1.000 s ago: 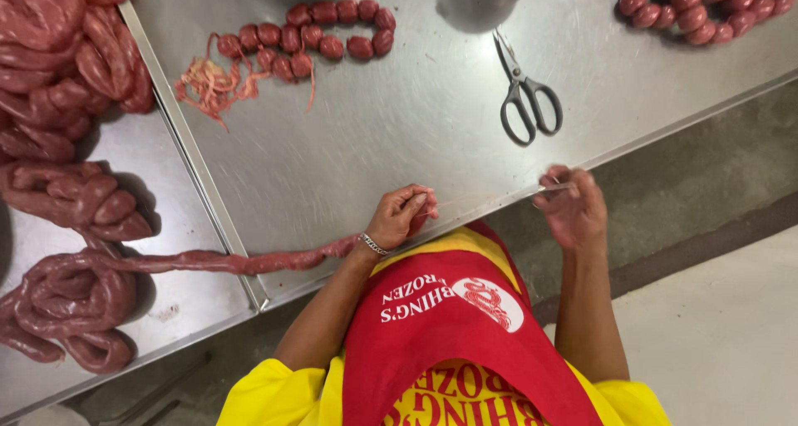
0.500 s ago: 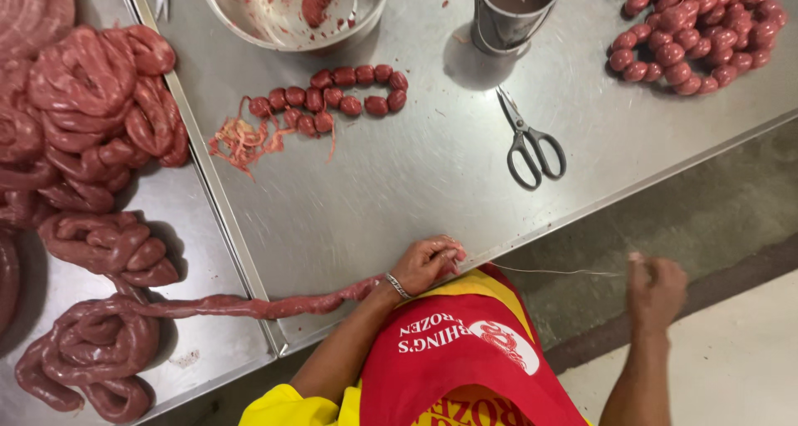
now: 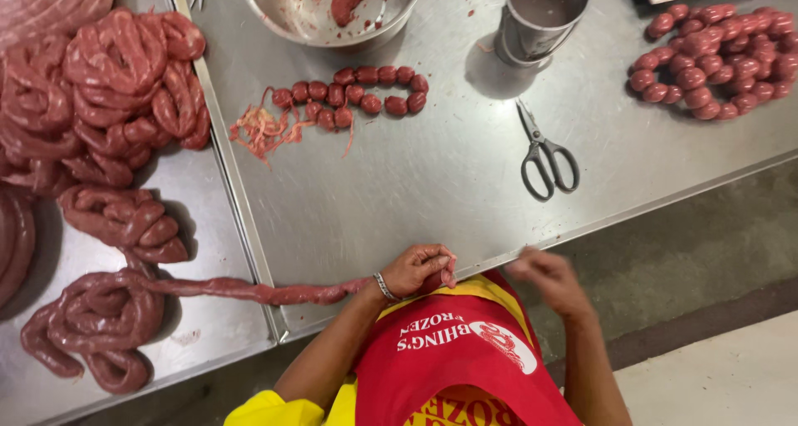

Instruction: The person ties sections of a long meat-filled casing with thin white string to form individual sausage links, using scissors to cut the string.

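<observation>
While the left hand [image 3: 420,270] pinches the end of the long sausage [image 3: 249,291] at the table [image 3: 399,185] edge, six o'clock, the blurred right hand [image 3: 544,278] hovers at five; its grip I cannot tell. The sausage looks soft, slippery, likely fragile: best held near the end.

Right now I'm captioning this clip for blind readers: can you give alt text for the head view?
Seen from above, a person's left hand grips the end of a long uncut sausage rope at the edge of a steel table, while the blurred right hand hovers beside it. Scissors, tied sausage links, a bowl and a metal cup lie beyond.
</observation>
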